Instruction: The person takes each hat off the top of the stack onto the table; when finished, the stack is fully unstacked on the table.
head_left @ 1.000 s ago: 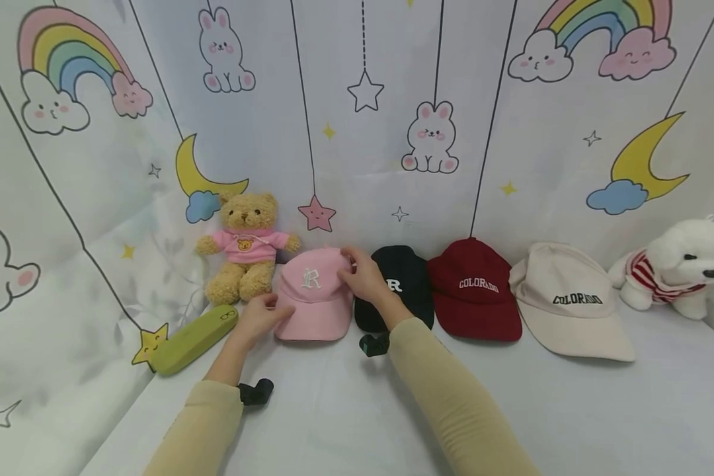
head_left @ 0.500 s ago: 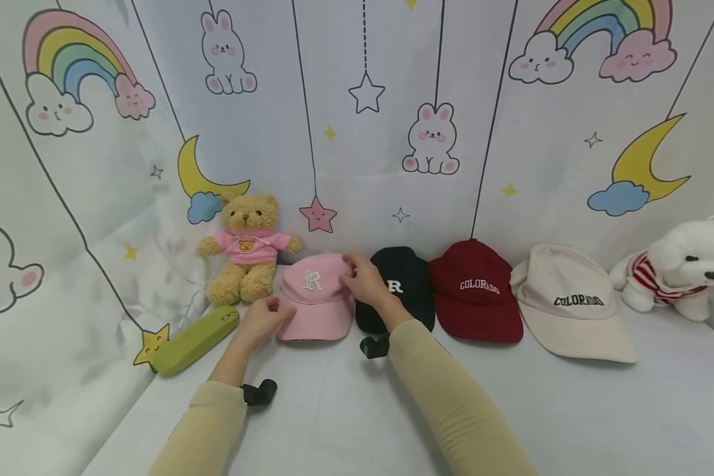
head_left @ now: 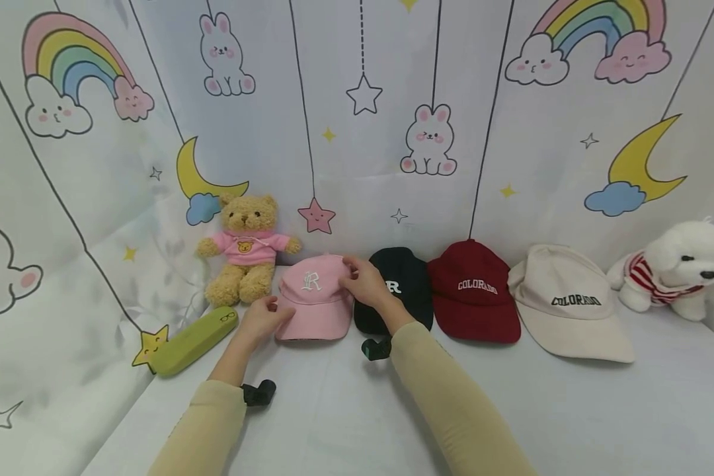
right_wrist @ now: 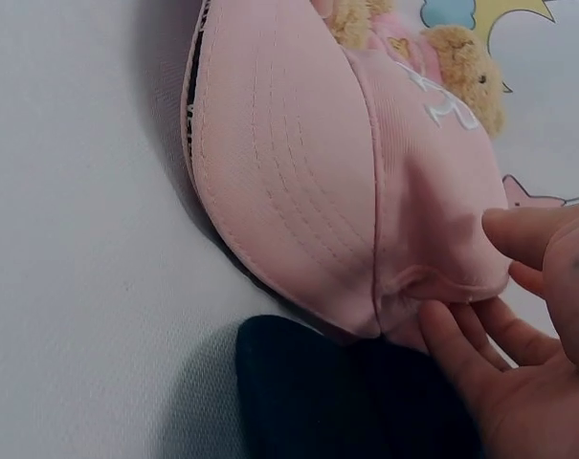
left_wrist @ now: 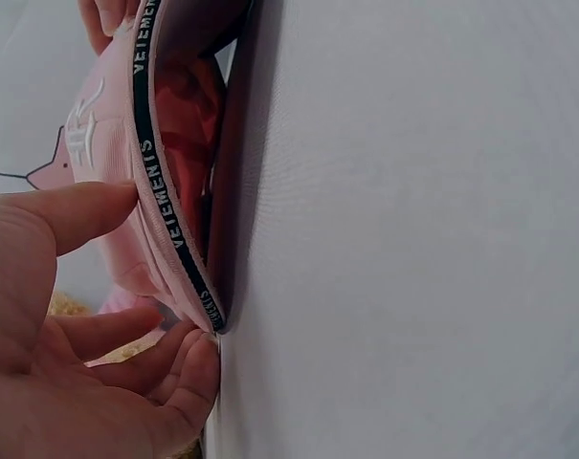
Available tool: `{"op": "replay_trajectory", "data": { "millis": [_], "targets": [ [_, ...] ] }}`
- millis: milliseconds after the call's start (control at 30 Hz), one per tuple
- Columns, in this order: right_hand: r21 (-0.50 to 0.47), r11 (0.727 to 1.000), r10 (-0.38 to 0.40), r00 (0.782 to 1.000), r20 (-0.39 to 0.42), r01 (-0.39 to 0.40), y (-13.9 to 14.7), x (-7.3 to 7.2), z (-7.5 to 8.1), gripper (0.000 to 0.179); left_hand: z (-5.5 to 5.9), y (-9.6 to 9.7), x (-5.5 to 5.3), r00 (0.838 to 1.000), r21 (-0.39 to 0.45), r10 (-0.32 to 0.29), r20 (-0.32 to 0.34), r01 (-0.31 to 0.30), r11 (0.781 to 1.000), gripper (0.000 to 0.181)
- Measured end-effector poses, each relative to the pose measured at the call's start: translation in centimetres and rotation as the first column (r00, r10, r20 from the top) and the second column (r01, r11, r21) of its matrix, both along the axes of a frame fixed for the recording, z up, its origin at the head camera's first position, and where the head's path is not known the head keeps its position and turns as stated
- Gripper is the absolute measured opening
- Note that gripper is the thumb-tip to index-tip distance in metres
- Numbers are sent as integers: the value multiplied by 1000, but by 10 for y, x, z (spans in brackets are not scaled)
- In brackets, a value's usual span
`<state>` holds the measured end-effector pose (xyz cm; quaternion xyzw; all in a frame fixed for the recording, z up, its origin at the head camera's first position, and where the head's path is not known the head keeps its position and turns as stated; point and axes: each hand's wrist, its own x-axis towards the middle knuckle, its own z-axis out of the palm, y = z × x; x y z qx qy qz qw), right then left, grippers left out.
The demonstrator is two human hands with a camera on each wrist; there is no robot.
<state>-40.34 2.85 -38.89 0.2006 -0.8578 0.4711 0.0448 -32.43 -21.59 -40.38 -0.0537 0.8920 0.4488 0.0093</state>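
A pink baseball cap [head_left: 315, 320] with a white letter R rests on the white surface, its brim to the front. My left hand [head_left: 264, 320] holds its left side; in the left wrist view the thumb [left_wrist: 98, 206] touches the brim and the fingertips sit at the cap's edge. My right hand [head_left: 369, 284] holds the right side of the crown, with fingers [right_wrist: 461, 344] by the lower rim in the right wrist view. Reddish lining [left_wrist: 189, 120] shows under the brim. A black cap [head_left: 413, 291] stands right beside it, partly behind my right hand.
Further right sit a dark red cap [head_left: 476, 311], a cream cap [head_left: 571, 324] and a white plush dog [head_left: 690, 258]. To the left are a teddy bear [head_left: 248, 244] in a pink top and a long green case [head_left: 193, 344]. A printed cloth [head_left: 363, 158] hangs behind.
The pink cap's crown has come down slightly, my right hand moving down with it. My left hand stays almost where it was at the cap's side. The other things have not moved.
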Motion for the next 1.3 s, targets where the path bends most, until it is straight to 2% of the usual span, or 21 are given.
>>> {"op": "replay_trajectory", "data": {
  "millis": [100, 233, 400, 633, 833, 967, 1167, 1300],
  "targets": [
    [-11, 1000, 10, 1000, 7, -10, 3, 1, 2, 51, 1, 0, -1, 1000, -18, 10, -14, -10, 1000, 73],
    [-20, 1000, 0, 1000, 21, 1, 7, 4, 6, 50, 5, 1, -3, 998, -34, 6, -68, -9, 999, 72],
    [-5, 1000, -18, 1000, 21, 18, 13, 6, 14, 52, 12, 5, -6, 993, -22, 5, -118, -8, 1000, 69],
    [-11, 999, -30, 999, -16, 30, 18, 13, 29, 53, 20, 9, -8, 985, 5, 20, -172, -19, 1000, 67],
    [4, 999, -31, 997, -64, 31, 25, 23, 39, 54, 26, 15, -7, 971, 46, 4, -237, 7, 999, 63],
    [3, 1000, -26, 993, -118, 26, 32, 30, 41, 53, 28, 21, -4, 956, 68, -4, -295, 25, 997, 61],
    [-30, 999, 18, 985, -170, -23, 44, 43, 39, 52, 31, 24, 2, 921, 100, -8, -390, 51, 994, 56],
    [-39, 998, 32, 979, -203, -40, 54, 54, 37, 50, 33, 26, 7, 894, 87, -23, -448, 69, 994, 52]
  ]
}}
